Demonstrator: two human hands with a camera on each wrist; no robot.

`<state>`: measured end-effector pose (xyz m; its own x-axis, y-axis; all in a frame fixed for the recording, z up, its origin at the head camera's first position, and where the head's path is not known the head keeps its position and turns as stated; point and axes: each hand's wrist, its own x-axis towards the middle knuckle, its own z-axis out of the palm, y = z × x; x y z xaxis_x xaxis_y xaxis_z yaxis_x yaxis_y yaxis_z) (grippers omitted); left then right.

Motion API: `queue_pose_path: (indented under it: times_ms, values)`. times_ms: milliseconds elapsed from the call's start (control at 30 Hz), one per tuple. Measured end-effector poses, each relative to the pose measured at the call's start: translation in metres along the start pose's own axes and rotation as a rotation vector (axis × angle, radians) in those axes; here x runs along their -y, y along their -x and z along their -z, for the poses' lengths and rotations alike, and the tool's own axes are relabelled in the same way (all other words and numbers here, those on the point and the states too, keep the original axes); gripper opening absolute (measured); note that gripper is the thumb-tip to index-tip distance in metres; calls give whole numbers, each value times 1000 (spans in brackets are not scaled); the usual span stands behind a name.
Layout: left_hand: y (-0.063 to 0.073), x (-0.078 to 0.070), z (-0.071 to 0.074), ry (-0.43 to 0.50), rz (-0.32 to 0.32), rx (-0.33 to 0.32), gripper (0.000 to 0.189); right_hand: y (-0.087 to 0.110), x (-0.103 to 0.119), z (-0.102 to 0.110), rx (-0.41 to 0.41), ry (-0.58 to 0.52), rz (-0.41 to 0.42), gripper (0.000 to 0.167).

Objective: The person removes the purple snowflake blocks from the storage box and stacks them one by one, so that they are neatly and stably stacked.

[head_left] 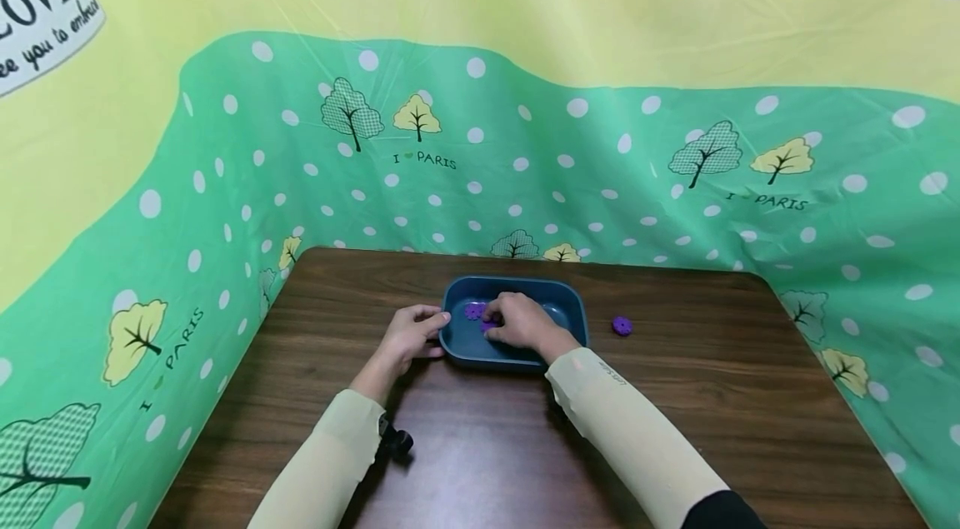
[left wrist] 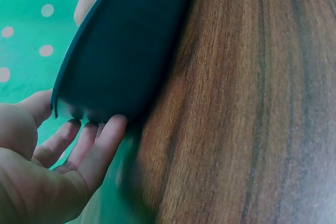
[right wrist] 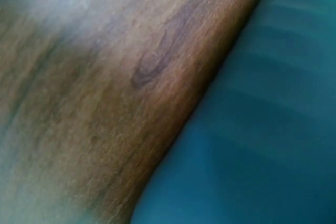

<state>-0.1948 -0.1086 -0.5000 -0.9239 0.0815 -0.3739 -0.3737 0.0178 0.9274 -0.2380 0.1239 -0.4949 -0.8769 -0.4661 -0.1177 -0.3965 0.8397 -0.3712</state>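
Observation:
A dark blue plastic tray (head_left: 517,361) with rounded corners stands on the brown table. My left hand (head_left: 409,336) grips its left end; in the left wrist view, the thumb is at the rim and the fingertips (left wrist: 113,129) touch the wall beneath. My right hand (head_left: 522,321) reaches down inside the tray, thumb and fingers closed about a small purple disc (head_left: 487,326), largely covered by them. Just left of those fingers lies another purple disc (head_left: 473,311) with a notched edge. The right wrist view shows only the blurred tray wall (right wrist: 262,145) and tabletop, no fingers.
A purple round piece (head_left: 622,326) lies on the table (head_left: 697,362) right of the tray. Behind the table hangs a green and yellow printed cloth (head_left: 600,179). A black wrist device (head_left: 396,439) sits at the left sleeve.

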Motion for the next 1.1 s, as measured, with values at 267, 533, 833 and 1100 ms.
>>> queue_pose_path:
  times_ms: [267, 533, 833, 1100]
  values:
    - [0, 0, 0, 2, -2, -5, 40, 1, 3, 2, -11, 53, 56, 19]
    - [1, 1, -1, -1, -13, -9, 40, 3, 5, 1, -5, 68, 58, 16]
    - [0, 1, 0, 6, -13, -12, 40, 2, 7, 4, 0, 121, 91, 16]
    - [0, 2, -1, -1, -16, -12, 40, 1, 6, 3, 19, 160, 107, 22]
